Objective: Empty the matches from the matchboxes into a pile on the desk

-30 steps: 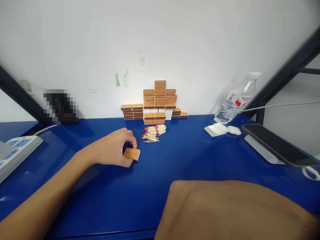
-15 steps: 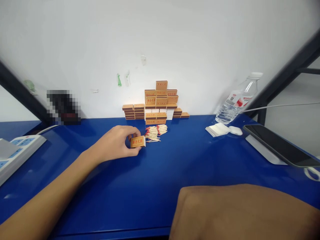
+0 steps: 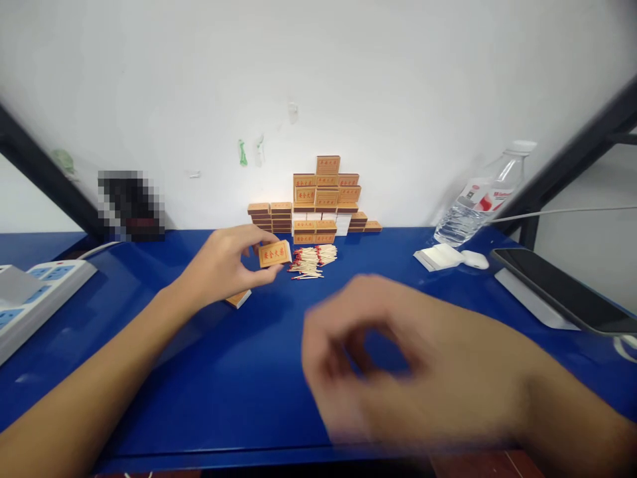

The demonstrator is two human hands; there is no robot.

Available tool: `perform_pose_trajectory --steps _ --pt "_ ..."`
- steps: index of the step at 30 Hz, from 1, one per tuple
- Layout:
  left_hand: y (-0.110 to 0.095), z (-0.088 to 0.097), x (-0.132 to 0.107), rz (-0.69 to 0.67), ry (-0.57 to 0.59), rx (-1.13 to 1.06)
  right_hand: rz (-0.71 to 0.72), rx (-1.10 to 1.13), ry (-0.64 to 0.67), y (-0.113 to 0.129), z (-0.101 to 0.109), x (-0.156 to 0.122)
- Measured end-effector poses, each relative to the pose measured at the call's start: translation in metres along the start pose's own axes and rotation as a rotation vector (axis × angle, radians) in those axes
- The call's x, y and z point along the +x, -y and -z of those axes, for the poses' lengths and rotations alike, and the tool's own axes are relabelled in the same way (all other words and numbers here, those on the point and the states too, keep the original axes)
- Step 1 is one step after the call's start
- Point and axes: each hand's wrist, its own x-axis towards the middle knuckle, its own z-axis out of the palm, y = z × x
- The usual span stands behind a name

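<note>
My left hand (image 3: 233, 262) is closed round a matchbox (image 3: 274, 254), its yellow printed face turned towards me, held a little above the blue table. Below that wrist, a second matchbox (image 3: 239, 298) lies on the table, partly hidden by the hand. Just right of the held box is a pile of red-tipped matches (image 3: 308, 260). My right hand (image 3: 378, 358) is in the near foreground with its fingers curled in a ring; motion blur hides whether its fingertips hold anything.
Matchboxes (image 3: 327, 180) are stacked in steps against the wall. To the right stand a water bottle (image 3: 478, 196), an open white case (image 3: 438, 257) and a propped phone (image 3: 557, 285). A white power strip (image 3: 50, 292) lies on the left; a cable crosses behind the bottle.
My left hand has lifted slightly with the matchbox, showing the second box beneath. My right hand has swung forward into fuller view. The camera view has shifted slightly.
</note>
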Motion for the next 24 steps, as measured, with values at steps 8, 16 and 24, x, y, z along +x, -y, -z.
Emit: perform_pose_trajectory --steps 8,16,24 --pt "-0.013 -0.025 -0.007 -0.02 -0.044 -0.035 -0.13 -0.021 -0.528 -0.077 -0.02 0.049" --pt "-0.01 -0.025 -0.008 -0.139 -0.16 0.004 -0.128 0.233 -0.581 -0.076 -0.022 0.048" --pt "-0.015 -0.032 -0.01 -0.181 -0.105 -0.102 -0.183 0.276 -0.444 -0.08 -0.021 0.049"
